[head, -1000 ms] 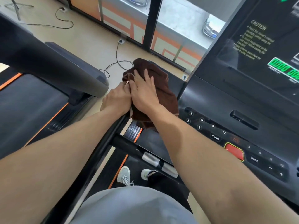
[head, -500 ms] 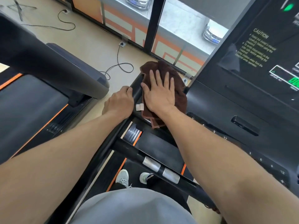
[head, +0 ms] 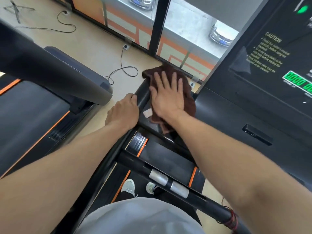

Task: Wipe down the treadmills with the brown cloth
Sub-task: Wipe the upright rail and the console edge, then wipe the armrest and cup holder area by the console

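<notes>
The brown cloth (head: pixel 189 98) lies spread on the left end of the black treadmill (head: pixel 236 119) console, where the side handrail (head: pixel 142 95) meets it. My right hand (head: pixel 167 97) presses flat on the cloth, fingers spread and pointing away from me. A white label of the cloth shows by my right wrist. My left hand (head: pixel 124 112) is curled around the outer side of the handrail, just left of the cloth, touching no cloth.
A second treadmill (head: pixel 33 105) with a thick grey arm stands to the left across a strip of beige floor. Power cables (head: pixel 125 70) run on the floor to wall sockets. The lit console screen (head: pixel 278 68) is at right. A crossbar with metal grips (head: pixel 168 181) runs below my arms.
My right hand has slid the cloth away from me along the console end and flattened on it. My left hand let go of the cloth and now grips the rail.
</notes>
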Motion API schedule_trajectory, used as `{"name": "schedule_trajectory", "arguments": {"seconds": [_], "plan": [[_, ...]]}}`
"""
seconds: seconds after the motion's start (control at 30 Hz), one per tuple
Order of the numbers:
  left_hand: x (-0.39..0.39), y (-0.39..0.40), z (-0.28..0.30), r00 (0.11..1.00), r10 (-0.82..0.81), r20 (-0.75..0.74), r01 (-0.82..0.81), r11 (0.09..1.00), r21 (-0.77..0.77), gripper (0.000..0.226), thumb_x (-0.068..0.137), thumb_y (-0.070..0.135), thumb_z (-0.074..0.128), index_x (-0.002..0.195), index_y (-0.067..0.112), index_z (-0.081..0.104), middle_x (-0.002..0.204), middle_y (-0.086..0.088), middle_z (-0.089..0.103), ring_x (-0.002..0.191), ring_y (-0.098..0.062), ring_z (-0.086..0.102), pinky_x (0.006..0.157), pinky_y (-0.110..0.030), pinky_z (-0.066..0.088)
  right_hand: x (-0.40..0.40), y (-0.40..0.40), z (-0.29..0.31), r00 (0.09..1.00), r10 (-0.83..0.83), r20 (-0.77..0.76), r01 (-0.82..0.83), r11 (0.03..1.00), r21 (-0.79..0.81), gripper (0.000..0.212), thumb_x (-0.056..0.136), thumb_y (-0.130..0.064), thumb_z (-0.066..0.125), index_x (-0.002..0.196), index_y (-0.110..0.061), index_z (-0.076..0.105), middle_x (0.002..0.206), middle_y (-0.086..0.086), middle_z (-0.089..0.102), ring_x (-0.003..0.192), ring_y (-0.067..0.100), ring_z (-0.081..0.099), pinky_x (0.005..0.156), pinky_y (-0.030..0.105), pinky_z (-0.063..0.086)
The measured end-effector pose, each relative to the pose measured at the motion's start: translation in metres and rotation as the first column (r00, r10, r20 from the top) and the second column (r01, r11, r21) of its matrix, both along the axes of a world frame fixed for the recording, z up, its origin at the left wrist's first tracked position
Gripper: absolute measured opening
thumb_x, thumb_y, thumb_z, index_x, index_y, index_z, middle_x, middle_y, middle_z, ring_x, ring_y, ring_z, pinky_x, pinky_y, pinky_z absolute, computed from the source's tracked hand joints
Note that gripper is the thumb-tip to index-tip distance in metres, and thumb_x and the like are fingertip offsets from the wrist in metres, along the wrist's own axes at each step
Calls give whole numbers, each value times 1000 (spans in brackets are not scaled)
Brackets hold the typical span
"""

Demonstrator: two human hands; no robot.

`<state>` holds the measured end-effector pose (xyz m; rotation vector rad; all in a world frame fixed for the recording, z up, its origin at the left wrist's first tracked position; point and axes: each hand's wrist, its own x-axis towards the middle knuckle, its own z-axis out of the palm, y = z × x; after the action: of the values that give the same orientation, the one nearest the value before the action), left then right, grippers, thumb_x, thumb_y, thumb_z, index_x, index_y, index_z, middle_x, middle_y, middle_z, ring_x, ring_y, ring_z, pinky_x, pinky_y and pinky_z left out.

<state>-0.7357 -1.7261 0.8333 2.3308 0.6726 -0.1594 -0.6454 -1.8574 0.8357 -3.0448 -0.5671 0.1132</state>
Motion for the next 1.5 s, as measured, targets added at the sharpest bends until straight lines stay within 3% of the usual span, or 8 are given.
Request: {"name": "schedule_trajectory", "arguments": {"seconds": [0.2, 0.43, 0.7, 0.83, 1.03, 1.2, 1.37, 1.5], "plan": [[1, 1, 0, 1000, 2, 3, -2, 1000, -25, 42, 109, 40, 18, 128, 25, 53, 121, -12, 65, 90, -28, 44, 83, -41, 31, 15, 5, -5, 997, 23, 73, -23, 1000, -3, 60, 108, -40, 12, 164, -19, 16, 171, 4, 18, 158, 24, 10, 128, 48, 2], [4, 5, -8, 1000, 4, -2, -4, 999, -49, 39, 107, 37, 18, 113, 23, 54, 121, -10, 64, 105, -35, 55, 83, -42, 35, -55, -5, 0, 984, 164, -67, -149, 970, 190, 54, 110, -25, 32, 163, -17, 25, 170, 6, 21, 158, 24, 15, 126, 36, 11], [-3, 7, 6, 922, 348, 170, -311, 927, -211, 45, 108, 32, 25, 121, 15, 65, 123, -7, 68, 118, -30, 57, 92, -36, 37, -115, -15, 19, 951, 270, -151, -260, 962, 79, 70, 102, -2, 40, 163, -28, 19, 171, -10, 15, 157, 12, 16, 112, 35, 42], [-25, 0, 11, 857, 406, 317, -336, 907, -253, 36, 105, 35, 35, 112, 23, 69, 116, 0, 71, 110, -22, 61, 90, -33, 41, -142, -32, 32, 949, 296, -109, -280, 950, 136, 70, 94, 0, 49, 154, -37, 43, 161, -17, 38, 147, 6, 38, 99, 34, 51], [-86, -25, 8, 866, 277, 415, -180, 949, -258, 29, 101, 36, 45, 107, 26, 72, 108, 9, 72, 104, -12, 64, 96, -33, 48, -195, -70, 46, 769, 598, -224, -558, 800, 221, 65, 85, -8, 55, 141, -40, 58, 139, -17, 63, 122, 16, 63, 88, 35, 53], [-152, -61, 2, 880, 103, 464, -75, 994, -79, 23, 101, 12, 55, 116, 15, 72, 115, 15, 58, 118, -4, 49, 104, -12, 28, -230, -100, 30, 710, 652, -267, -642, 755, 135, 56, 84, -9, 55, 134, -34, 65, 129, -14, 67, 118, 17, 62, 84, 37, 54], [-195, -69, -26, 940, -196, 278, 165, 978, 132, 36, 100, 11, 56, 134, 18, 64, 145, 6, 56, 148, -13, 32, 125, -29, 14, -247, -119, 26, 752, 624, -212, -626, 777, 67, 30, 104, -37, 50, 131, -35, 62, 132, -15, 58, 124, 16, 48, 73, 34, 51], [-201, -68, -32, 922, -305, 240, 253, 941, 223, 45, 99, 12, 53, 143, 21, 57, 156, 5, 46, 154, -16, 22, 128, -37, 6, -243, -129, 20, 931, 345, -121, -337, 938, 85, 53, 99, -34, 63, 149, -32, 45, 136, -6, 49, 126, 18, 43, 78, 36, 56]]}}
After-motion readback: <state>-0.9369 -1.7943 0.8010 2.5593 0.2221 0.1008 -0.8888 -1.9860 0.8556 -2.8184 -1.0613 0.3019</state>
